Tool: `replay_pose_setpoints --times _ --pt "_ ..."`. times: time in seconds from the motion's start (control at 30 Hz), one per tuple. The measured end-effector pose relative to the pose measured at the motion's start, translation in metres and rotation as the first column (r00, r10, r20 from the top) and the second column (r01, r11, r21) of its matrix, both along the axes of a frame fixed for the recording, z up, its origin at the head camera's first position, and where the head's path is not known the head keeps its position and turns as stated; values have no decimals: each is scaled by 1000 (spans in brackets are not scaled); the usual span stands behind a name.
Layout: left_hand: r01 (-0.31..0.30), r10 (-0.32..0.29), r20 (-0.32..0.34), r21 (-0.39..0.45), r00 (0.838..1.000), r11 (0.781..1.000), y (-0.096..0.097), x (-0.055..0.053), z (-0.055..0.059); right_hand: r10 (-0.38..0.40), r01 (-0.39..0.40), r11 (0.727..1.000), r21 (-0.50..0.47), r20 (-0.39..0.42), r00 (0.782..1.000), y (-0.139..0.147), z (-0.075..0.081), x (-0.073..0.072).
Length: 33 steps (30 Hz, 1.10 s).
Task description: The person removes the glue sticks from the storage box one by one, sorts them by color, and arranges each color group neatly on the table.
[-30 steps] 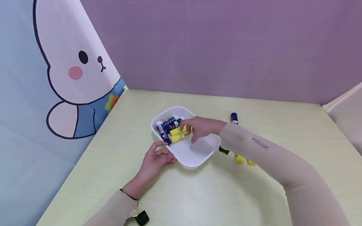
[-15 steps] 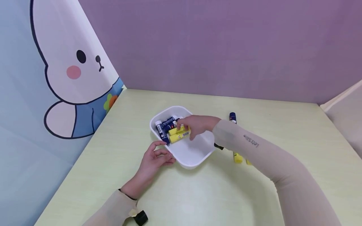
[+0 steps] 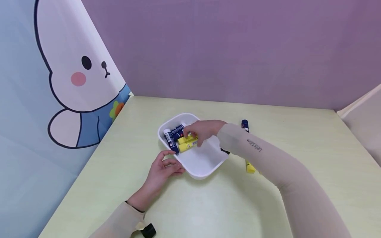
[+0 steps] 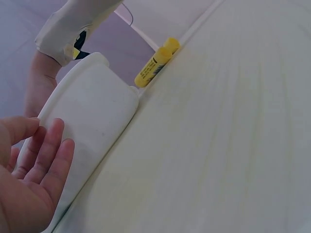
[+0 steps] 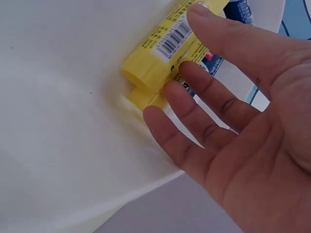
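Note:
Inside a white plastic box (image 3: 205,162) lie two yellow glue sticks (image 3: 187,146) side by side, next to several dark blue glue sticks (image 3: 170,140) with white ends. My right hand (image 3: 203,130) reaches over the box from the right, fingers bent loosely above the yellow pair. In the right wrist view, its thumb (image 5: 209,22) overlaps the upper yellow glue stick (image 5: 155,58), and the other fingertips lie close along the lower one. My left hand (image 3: 160,172) is at the box's near left side, its relaxed fingertips at the rim and outer wall (image 4: 97,107).
To the right of the box, a dark blue glue stick (image 3: 245,125) and a yellow glue stick (image 3: 250,167) lie on the pale table (image 3: 190,211), partly hidden by the right sleeve. Purple cloth (image 3: 232,53) stands behind; a rabbit-print cloth (image 3: 26,132) hangs at left.
My right hand has shifted slightly left over the yellow glue sticks, the sleeve now covering more of the sticks on the table. The left hand and the box stay put.

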<state>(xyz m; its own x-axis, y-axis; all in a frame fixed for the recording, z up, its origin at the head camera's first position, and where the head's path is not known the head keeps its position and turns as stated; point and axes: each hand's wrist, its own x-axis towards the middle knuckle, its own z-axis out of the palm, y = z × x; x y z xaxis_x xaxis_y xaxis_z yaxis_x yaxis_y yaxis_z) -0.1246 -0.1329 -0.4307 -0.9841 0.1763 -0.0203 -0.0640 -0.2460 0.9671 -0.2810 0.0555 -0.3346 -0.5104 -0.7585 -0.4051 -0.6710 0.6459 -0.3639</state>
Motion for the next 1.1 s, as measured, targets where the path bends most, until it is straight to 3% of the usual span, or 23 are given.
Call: replay_pose_setpoints --times 0.27,0.6,1.1 --pt "11 -11 -13 5 1000 1000 0 0 -1 -11 12 999 -42 23 1000 -1 -9 -4" --pt "9 -9 -5 11 1000 1000 0 0 -1 42 -44 998 37 62 997 -4 -11 1" --pt "-10 10 4 4 1000 1000 1 0 1 -5 2 1000 22 118 993 -8 -17 7"
